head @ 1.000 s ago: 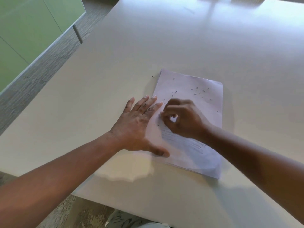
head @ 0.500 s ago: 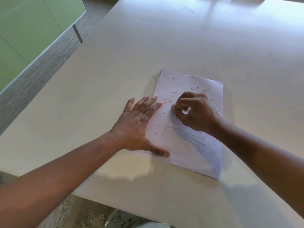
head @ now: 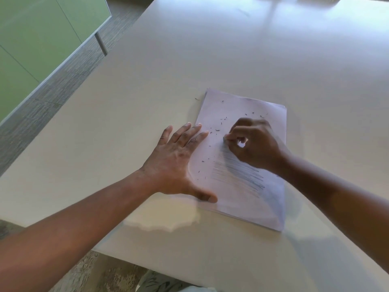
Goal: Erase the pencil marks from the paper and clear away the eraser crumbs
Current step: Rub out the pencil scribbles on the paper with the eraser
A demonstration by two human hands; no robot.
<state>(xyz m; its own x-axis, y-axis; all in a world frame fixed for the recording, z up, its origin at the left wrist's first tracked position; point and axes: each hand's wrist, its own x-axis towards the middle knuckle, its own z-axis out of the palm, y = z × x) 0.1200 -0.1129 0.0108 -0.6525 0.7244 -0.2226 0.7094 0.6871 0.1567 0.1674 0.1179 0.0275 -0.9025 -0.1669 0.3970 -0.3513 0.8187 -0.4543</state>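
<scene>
A left hand (head: pixel 176 159), fingers straight and spread, presses flat on the paper (head: pixel 242 199) while the right hand (head: pixel 255 144), fingers curled, pinches an eraser (head: pixel 242 143) against the pencil marks (head: pixel 237 173).

The left hand (head: pixel 179 159) lies flat, fingers straight and spread, thumb out. The right hand (head: pixel 252 144) is curled, fingertips pinched together, both forearms extended.
</scene>
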